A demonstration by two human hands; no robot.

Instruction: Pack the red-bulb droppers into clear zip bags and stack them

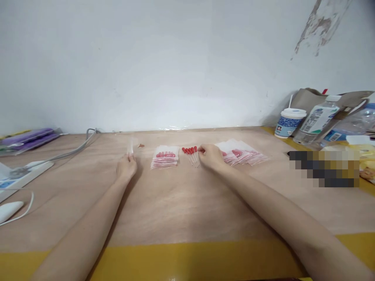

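Pinched upright in my left hand (126,167) is a clear, blurred strip, probably a plastic bag (131,145). My right hand (211,156) is closed, its fingertips at the right end of a small fan of droppers (191,155) with red bulbs and thin clear stems. Whatever lies between those fingertips is hidden. Between my hands, a neat stack of clear bags (165,157) shows a row of red bulbs inside. Spread out just beyond my right hand lies a looser pile of similar bags (244,153), partly covered by the hand.
A small brown scrap (141,146) lies near my left hand. At left are purple packages (32,138), a grey cable (73,151), a power strip (32,171) and a white mouse-like object (10,211). A paper cup (290,123) and plastic bottle (318,119) stand at right.
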